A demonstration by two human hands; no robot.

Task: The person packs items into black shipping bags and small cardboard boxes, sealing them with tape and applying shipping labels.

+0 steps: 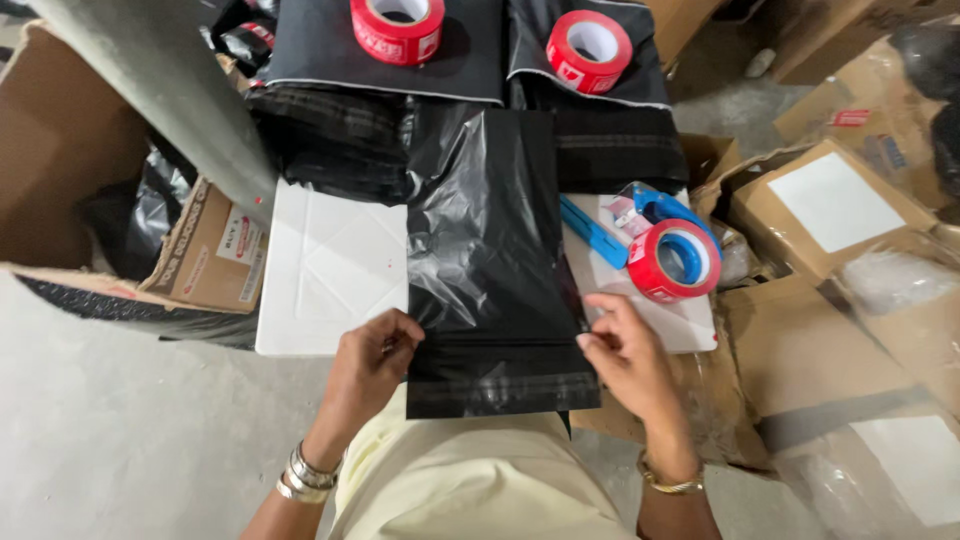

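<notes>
A glossy black plastic mailer bag [490, 260] lies lengthwise across a white board [330, 270], its near end with the flap strip hanging over my lap. My left hand [372, 362] pinches the bag's lower left edge. My right hand [622, 350] holds its lower right edge, fingers on the plastic. Both wrists wear bangles.
A blue tape dispenser with a red tape roll [672, 258] lies right of the bag. Two red tape rolls [398, 27] [588, 48] sit on black packets behind. Cardboard boxes [830, 210] crowd the right side, and an open carton [60, 150] is at the left beside a grey post [160, 80].
</notes>
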